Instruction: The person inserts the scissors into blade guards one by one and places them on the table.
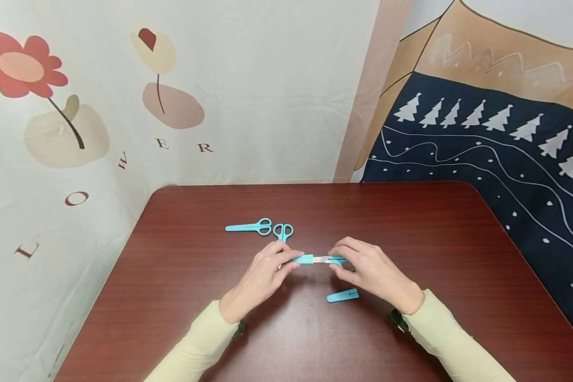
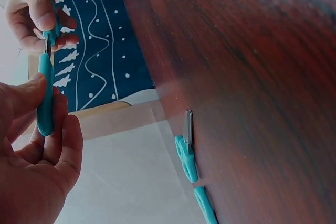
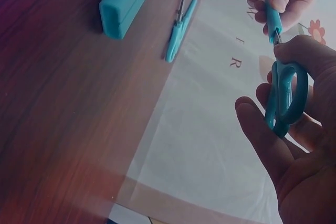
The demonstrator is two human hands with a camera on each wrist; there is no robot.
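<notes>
Table (image 1: 153,297), reddish, before printed cloth (image 1: 267,106)
Scissors (image 1: 336,259) are held by right hand (image 1: 374,270), sheath (image 1: 305,259) by left hand (image 1: 266,268); bare blades (image 2: 189,125) of second scissors (image 2: 188,161) are shown by wrist views only.

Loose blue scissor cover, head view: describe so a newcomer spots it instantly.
On the dark red-brown table, find the right hand. Below and left of it in the image lies a short light-blue cover, its left end rounded, its right end square. Unlike the sheathed scissors farther back and the held cover in the left hand, it has no blade in it.
</notes>
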